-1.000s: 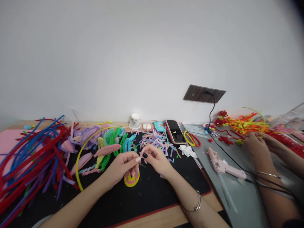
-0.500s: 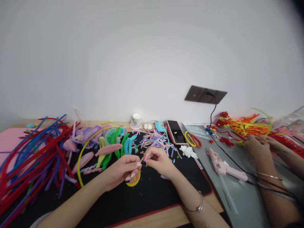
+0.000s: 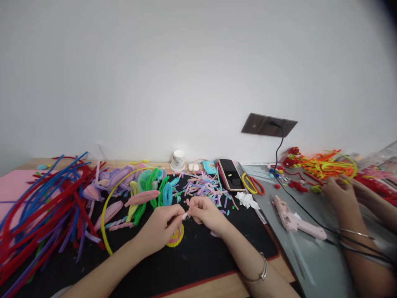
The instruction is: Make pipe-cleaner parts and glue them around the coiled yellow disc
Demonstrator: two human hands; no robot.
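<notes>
My left hand [image 3: 163, 225] and my right hand [image 3: 207, 214] meet above the black mat [image 3: 214, 254], fingertips pinched close together. Between them shows a small pink piece [image 3: 187, 202], apparently a bit of pipe cleaner; the fingers hide most of it. The back of my left hand faces the camera. Below the fingertips a round yellow and pink fuzzy piece [image 3: 175, 239] lies on the mat, partly covered by my left hand. Just beyond my hands are many short pastel pipe cleaner pieces [image 3: 203, 184].
Long red and blue pipe cleaners [image 3: 74, 182] pile up at left, beside looped green ones [image 3: 154, 188]. Behind stand a paper cup [image 3: 178, 158], phone [image 3: 231, 174] and scissors [image 3: 254, 184]. Right lies a pink glue gun [image 3: 293, 221] with a black cord, near a co-worker's hands [image 3: 338, 192].
My left hand has rolled over, its back now facing up and its fingers curled in. My right hand stays close to it. The co-worker's yellow-green strand has come down lower.
</notes>
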